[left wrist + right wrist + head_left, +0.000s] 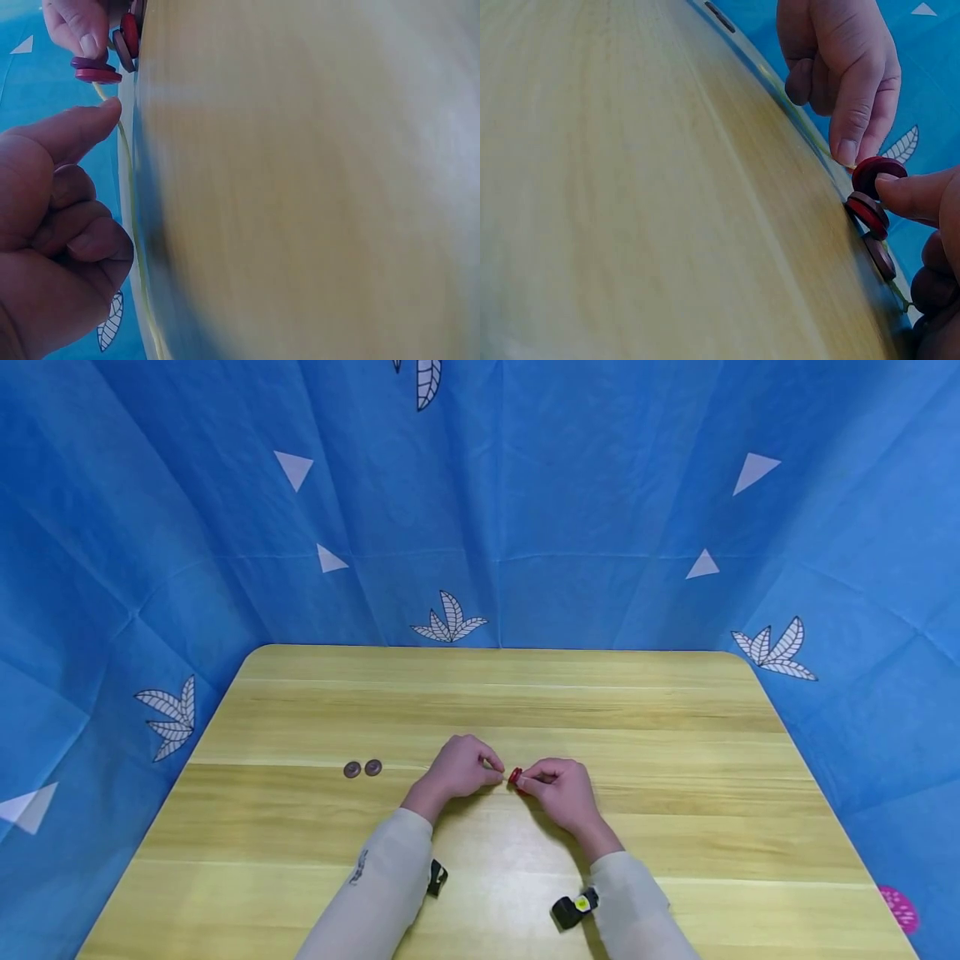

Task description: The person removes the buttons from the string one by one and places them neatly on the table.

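Observation:
My left hand [465,767] pinches a thin yellow-green cord [136,217] between thumb and forefinger, its other fingers curled. Opposite it, my right hand [562,793] pinches a dark purple button [88,63] and a red button [98,76], pressed face to face. The cord comes out of the red one towards my left fingertips. Lower on the cord, beside my right fingers, hang several more red and brown buttons [880,256], with a knot [906,306] beyond them. Right fingers partly cover the pinched pair.
Two brown buttons [352,769] lie side by side on the wooden table [675,735], left of my left hand. A blue patterned curtain [570,510] surrounds the back and sides. Black wrist devices [574,908] sit at both sleeves.

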`<control>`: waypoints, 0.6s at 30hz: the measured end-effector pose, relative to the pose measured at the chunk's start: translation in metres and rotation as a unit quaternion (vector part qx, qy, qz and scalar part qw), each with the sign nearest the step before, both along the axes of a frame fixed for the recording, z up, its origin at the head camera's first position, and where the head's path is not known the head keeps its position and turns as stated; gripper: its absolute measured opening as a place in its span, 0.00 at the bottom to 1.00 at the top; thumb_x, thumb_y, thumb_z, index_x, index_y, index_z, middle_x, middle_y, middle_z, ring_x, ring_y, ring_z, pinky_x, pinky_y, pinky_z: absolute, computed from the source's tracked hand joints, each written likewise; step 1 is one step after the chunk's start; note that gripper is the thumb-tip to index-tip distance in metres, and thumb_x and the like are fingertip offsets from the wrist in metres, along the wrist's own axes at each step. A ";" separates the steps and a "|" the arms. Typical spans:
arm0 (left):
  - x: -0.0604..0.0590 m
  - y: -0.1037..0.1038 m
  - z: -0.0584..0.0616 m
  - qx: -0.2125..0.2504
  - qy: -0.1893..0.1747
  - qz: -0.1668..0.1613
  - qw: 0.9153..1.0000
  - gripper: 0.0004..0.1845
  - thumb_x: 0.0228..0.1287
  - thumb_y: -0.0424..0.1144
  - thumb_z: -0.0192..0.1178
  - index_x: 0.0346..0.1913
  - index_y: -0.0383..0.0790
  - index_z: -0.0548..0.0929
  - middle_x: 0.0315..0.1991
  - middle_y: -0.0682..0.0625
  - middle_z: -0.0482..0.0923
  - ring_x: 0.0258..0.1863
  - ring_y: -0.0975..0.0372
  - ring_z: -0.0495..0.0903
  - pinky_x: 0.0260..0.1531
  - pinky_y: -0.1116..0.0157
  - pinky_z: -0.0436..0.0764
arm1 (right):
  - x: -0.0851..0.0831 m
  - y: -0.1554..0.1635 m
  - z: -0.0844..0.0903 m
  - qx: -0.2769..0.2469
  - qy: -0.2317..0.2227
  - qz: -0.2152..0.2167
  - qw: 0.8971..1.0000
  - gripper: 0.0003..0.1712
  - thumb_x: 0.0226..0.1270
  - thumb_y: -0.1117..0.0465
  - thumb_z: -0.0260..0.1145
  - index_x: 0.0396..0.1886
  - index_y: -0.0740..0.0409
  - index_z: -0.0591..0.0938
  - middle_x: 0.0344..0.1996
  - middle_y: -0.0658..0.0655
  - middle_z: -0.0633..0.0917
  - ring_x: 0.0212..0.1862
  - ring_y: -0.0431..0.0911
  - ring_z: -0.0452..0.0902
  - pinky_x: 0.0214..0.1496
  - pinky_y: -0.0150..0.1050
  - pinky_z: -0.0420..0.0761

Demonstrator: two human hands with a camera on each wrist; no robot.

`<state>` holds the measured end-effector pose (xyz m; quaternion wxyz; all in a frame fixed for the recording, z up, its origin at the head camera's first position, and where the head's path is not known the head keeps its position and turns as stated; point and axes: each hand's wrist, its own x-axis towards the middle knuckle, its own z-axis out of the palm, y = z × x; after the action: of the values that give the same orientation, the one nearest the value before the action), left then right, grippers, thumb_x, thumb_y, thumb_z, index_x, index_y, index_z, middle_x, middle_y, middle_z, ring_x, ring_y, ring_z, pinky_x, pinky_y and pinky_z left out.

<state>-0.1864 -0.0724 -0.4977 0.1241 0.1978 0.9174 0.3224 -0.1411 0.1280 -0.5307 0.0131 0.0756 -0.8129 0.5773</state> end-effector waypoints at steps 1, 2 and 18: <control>0.000 0.000 0.000 0.002 -0.003 0.000 1.000 0.02 0.58 0.40 0.73 0.35 0.49 0.92 0.30 0.63 0.83 0.31 0.66 0.77 0.36 0.65 0.76 | 0.000 0.000 0.000 0.000 0.000 0.000 1.000 0.09 0.58 0.72 0.74 0.23 0.54 0.90 0.24 0.46 0.87 0.31 0.42 0.85 0.41 0.36 0.82; 0.000 0.001 0.000 0.003 -0.005 0.000 1.000 0.02 0.58 0.40 0.73 0.35 0.50 0.92 0.30 0.63 0.83 0.30 0.66 0.77 0.35 0.65 0.76 | 0.000 0.000 0.000 -0.001 0.000 0.000 1.000 0.09 0.58 0.72 0.74 0.24 0.54 0.90 0.24 0.47 0.87 0.31 0.42 0.85 0.40 0.36 0.82; 0.003 -0.003 0.002 0.017 0.014 -0.016 1.000 0.02 0.59 0.38 0.71 0.34 0.46 0.92 0.19 0.62 0.77 0.20 0.67 0.72 0.25 0.67 0.72 | 0.001 -0.002 0.000 -0.008 0.001 -0.003 1.000 0.09 0.57 0.73 0.74 0.24 0.56 0.90 0.25 0.48 0.88 0.31 0.43 0.85 0.39 0.35 0.82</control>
<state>-0.1835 -0.0759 -0.4960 0.1127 0.2192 0.9101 0.3332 -0.1403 0.1259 -0.5305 0.0167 0.0734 -0.8088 0.5833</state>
